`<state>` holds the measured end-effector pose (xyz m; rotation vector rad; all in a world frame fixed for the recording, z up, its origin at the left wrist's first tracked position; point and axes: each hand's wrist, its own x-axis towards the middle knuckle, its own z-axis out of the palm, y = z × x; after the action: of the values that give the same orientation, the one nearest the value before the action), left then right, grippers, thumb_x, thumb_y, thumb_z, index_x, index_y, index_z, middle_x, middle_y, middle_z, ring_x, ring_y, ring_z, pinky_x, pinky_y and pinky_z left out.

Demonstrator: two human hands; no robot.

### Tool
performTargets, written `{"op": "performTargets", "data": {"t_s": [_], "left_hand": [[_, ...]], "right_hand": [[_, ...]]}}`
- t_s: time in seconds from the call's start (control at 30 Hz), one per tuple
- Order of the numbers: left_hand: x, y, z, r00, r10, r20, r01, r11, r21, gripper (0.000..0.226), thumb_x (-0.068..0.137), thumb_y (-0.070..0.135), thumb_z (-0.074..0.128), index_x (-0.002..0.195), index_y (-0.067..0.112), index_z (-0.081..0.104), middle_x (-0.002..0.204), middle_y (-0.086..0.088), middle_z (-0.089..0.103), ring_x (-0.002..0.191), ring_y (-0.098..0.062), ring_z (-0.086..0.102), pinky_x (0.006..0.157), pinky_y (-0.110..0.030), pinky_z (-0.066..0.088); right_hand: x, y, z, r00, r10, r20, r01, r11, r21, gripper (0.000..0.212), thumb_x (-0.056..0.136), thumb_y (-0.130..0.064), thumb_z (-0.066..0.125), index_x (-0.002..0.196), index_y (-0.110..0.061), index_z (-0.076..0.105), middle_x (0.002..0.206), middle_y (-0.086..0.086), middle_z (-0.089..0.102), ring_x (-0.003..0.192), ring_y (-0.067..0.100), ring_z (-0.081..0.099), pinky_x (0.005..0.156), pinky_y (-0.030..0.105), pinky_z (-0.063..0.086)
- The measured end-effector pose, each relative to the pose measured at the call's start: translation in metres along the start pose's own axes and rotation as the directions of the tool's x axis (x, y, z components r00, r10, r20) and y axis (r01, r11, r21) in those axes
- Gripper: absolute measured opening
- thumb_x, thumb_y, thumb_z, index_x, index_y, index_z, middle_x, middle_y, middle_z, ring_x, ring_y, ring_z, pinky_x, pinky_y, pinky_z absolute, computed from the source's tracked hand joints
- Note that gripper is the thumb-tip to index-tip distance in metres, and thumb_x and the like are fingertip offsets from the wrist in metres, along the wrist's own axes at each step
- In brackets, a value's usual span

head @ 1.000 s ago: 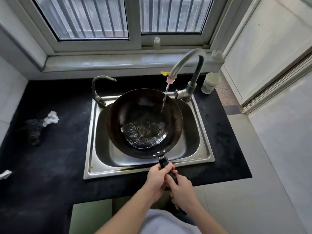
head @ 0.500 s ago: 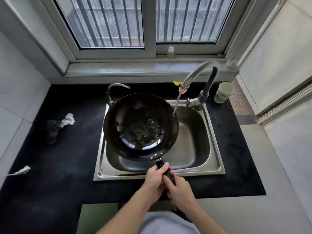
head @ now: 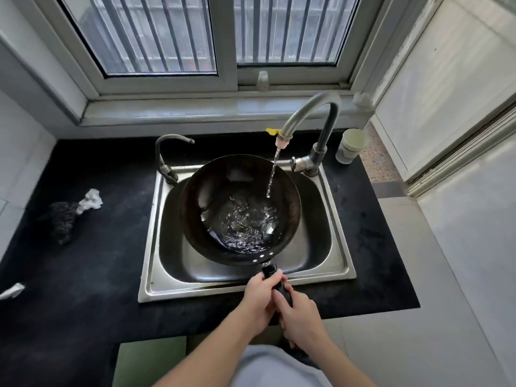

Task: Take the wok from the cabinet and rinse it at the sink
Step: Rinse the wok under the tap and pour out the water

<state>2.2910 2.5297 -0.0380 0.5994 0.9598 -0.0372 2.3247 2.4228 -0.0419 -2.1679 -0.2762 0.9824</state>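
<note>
Gripping the wok's handle (head: 269, 270) w/ both hands, head view. L hand (head: 258, 298) sits nearer the pan and its fingers are clenched round the handle. R hand (head: 300, 317) is just behind it, touching it, fingers also wrapped round the handle. Wok (head: 209, 191) is held over the sink (head: 156, 286) basin, tilted a bit toward the person, w/ a rippling pool of water in the bottom. Tap (head: 310, 113) at back R of the sink is running, and a thin stream (head: 272, 174) lands inside the wok on its R side. Small 2nd tap (head: 164, 157) at back L corner of the sink. Black surface (head: 97, 261) surrounds the sink. Dark scrubber (head: 60, 222) w/ a white wad (head: 90, 201) touching it lies on the L of the surface, well apart from the sink. White scrap (head: 11, 290) at far L edge. Cup (head: 351, 145) stands upright near the tap base, R side. Barred window (head: 167, 37) behind, small bottle (head: 263, 81) on the sill.
</note>
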Motion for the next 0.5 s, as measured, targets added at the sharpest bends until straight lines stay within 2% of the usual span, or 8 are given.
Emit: {"op": "performTargets", "data": {"t_s": [0.1,0.2,0.3,0.33,0.4,0.5], "left_hand": [[0.002,0.013,0.004,0.997,0.055,-0.057,-0.055,0.998,0.002,0.019,0.097,0.011,0.057,0.079,0.005,0.058,0.064,-0.005,0.061,0.061,-0.02,0.059,0.06,-0.032,0.047],[0.001,0.022,0.0,0.989,0.106,-0.104,-0.103,0.994,0.031,0.012,0.096,0.012,0.059,0.086,0.005,0.059,0.072,-0.006,0.06,0.066,-0.02,0.059,0.059,-0.031,0.049],[-0.001,0.024,-0.007,0.983,0.125,-0.132,-0.116,0.991,0.073,0.011,0.096,0.013,0.06,0.091,0.004,0.06,0.074,-0.006,0.061,0.067,-0.02,0.06,0.06,-0.031,0.05],[-0.002,0.022,-0.009,0.982,0.127,-0.137,-0.117,0.99,0.082,0.01,0.096,0.013,0.06,0.091,0.004,0.06,0.074,-0.006,0.061,0.068,-0.02,0.061,0.06,-0.031,0.051],[-0.002,0.018,-0.015,0.982,0.129,-0.14,-0.116,0.988,0.097,0.01,0.095,0.013,0.06,0.089,0.004,0.06,0.076,-0.007,0.062,0.069,-0.02,0.062,0.064,-0.033,0.052],[-0.001,0.006,-0.019,0.986,0.114,-0.123,-0.102,0.989,0.104,0.011,0.095,0.013,0.061,0.092,0.003,0.058,0.075,-0.01,0.063,0.07,-0.022,0.064,0.068,-0.036,0.053]], "right_hand": [[0.01,-0.013,-0.003,0.999,-0.031,0.03,0.031,0.999,0.013,0.04,0.095,-0.046,0.053,0.114,-0.012,0.063,0.051,0.0,0.059,0.035,0.006,0.051,0.043,0.03,0.045],[0.015,-0.024,-0.001,0.996,-0.064,0.068,0.06,0.997,0.054,0.047,0.094,-0.046,0.054,0.124,-0.01,0.061,0.05,-0.001,0.057,0.038,0.005,0.05,0.046,0.026,0.042],[0.014,-0.027,0.002,0.992,-0.069,0.102,0.062,0.995,0.073,0.038,0.096,-0.043,0.055,0.122,-0.016,0.061,0.054,-0.002,0.058,0.038,0.006,0.05,0.042,0.025,0.041],[0.012,-0.027,0.004,0.991,-0.065,0.114,0.056,0.995,0.078,0.036,0.096,-0.042,0.055,0.118,-0.015,0.062,0.055,0.0,0.059,0.037,0.007,0.05,0.041,0.025,0.041],[0.008,-0.026,0.006,0.989,-0.05,0.143,0.039,0.996,0.074,0.033,0.096,-0.041,0.055,0.097,-0.009,0.065,0.054,0.002,0.059,0.035,0.008,0.049,0.039,0.028,0.042],[0.0,-0.021,0.004,0.985,-0.01,0.173,-0.01,0.994,0.112,0.035,0.098,-0.036,0.055,0.076,-0.008,0.057,0.052,0.005,0.055,0.032,0.013,0.044,0.034,0.025,0.037]]}}
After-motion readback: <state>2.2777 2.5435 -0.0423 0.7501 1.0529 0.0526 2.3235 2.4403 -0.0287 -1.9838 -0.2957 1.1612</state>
